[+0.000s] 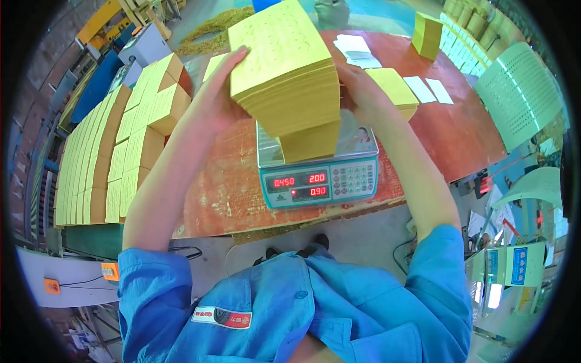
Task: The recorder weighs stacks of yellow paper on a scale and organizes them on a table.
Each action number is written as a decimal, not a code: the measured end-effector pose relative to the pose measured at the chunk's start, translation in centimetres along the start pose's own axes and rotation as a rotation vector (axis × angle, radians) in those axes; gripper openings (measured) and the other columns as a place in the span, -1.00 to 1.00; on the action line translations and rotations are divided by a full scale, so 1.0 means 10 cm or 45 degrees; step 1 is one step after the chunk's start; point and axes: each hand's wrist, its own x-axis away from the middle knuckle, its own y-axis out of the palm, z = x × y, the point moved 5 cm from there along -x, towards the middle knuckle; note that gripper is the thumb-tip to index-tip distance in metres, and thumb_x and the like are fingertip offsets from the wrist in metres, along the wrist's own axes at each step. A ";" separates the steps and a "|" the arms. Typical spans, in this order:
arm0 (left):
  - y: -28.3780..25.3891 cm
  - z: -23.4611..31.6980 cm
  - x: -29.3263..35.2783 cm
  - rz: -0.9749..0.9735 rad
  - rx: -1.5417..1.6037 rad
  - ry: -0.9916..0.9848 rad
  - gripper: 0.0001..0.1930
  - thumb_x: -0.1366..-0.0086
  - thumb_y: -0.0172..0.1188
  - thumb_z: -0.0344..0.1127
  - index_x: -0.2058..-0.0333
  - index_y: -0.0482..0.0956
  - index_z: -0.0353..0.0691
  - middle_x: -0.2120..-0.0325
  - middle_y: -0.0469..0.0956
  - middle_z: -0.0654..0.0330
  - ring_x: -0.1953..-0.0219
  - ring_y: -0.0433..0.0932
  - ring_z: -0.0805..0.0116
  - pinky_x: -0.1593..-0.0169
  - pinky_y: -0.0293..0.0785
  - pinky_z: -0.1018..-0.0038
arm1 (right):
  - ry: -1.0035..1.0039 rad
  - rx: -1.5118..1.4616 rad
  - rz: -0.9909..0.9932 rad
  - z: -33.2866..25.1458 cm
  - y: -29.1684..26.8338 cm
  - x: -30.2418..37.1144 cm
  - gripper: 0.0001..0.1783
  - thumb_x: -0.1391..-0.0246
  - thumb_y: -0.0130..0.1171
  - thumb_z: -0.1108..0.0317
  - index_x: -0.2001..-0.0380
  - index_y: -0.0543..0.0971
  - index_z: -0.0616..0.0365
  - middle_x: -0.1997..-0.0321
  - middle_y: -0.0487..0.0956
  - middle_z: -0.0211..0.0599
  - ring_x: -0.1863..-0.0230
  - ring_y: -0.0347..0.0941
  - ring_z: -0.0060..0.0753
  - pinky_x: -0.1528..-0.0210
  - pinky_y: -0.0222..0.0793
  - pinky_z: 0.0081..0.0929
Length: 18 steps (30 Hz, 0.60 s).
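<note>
Between my two hands is a thick stack of yellow paper (284, 72), raised over a teal digital scale (321, 184) with lit red digits. My left hand (229, 91) grips the stack's left side, thumb up along its edge. My right hand (358, 91) is pressed to the right side, its fingertips partly hidden by the stack. Below the held stack, a smaller yellow block (310, 144) shows over the scale's metal plate; whether the two touch, I cannot tell.
The scale stands on a worn red table (448, 133). Many yellow paper blocks (97, 157) are stacked at the left. Right of my hands lie another yellow stack (393, 91) and white cards (420, 89). One block (427, 36) stands near the far right edge, by a perforated green panel (519, 97).
</note>
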 end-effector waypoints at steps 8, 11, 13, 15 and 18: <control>0.00 -0.31 -0.42 0.054 -0.154 -0.299 -0.25 -0.19 0.15 0.28 -0.26 0.29 0.01 -0.11 0.44 0.20 -0.17 0.40 0.26 -0.10 0.37 0.07 | 0.077 0.025 0.040 0.23 -0.29 -0.27 -0.62 -0.26 0.03 0.07 0.06 0.63 0.06 0.32 0.61 -0.43 0.43 0.50 -0.60 0.32 0.46 -0.55; 0.00 -0.34 -0.45 0.058 -0.182 -0.261 -0.20 -0.17 0.14 0.31 -0.29 0.24 0.01 -0.16 0.36 0.21 -0.14 0.37 0.21 -0.05 0.35 -0.04 | 0.053 0.043 -0.013 0.24 -0.33 -0.28 -0.63 -0.27 0.02 0.08 0.09 0.63 0.09 0.34 0.63 -0.42 0.45 0.51 -0.59 0.31 0.46 -0.54; 0.01 -0.33 -0.48 0.019 -0.206 -0.254 -0.17 -0.17 0.13 0.33 -0.31 0.21 0.01 -0.18 0.34 0.21 -0.14 0.38 0.18 -0.08 0.33 -0.06 | 0.061 0.067 -0.023 0.25 -0.32 -0.30 -0.62 -0.27 0.01 0.08 0.12 0.64 0.11 0.35 0.63 -0.41 0.47 0.51 -0.58 0.32 0.46 -0.55; -0.03 -0.34 -0.46 0.028 -0.212 -0.281 -0.17 -0.17 0.12 0.33 -0.30 0.22 0.01 -0.18 0.35 0.20 -0.15 0.38 0.18 -0.08 0.34 -0.05 | 0.068 0.090 -0.025 0.25 -0.29 -0.30 -0.62 -0.27 0.00 0.08 0.14 0.64 0.12 0.35 0.63 -0.40 0.48 0.51 -0.58 0.33 0.46 -0.55; 0.00 -0.37 -0.46 0.056 -0.240 -0.291 -0.19 -0.18 0.12 0.33 -0.29 0.25 0.01 -0.16 0.39 0.20 -0.15 0.40 0.22 -0.09 0.36 0.03 | 0.047 0.104 0.053 0.26 -0.30 -0.27 -0.61 -0.27 -0.01 0.08 0.20 0.65 0.15 0.38 0.62 -0.38 0.50 0.50 -0.58 0.40 0.42 -0.58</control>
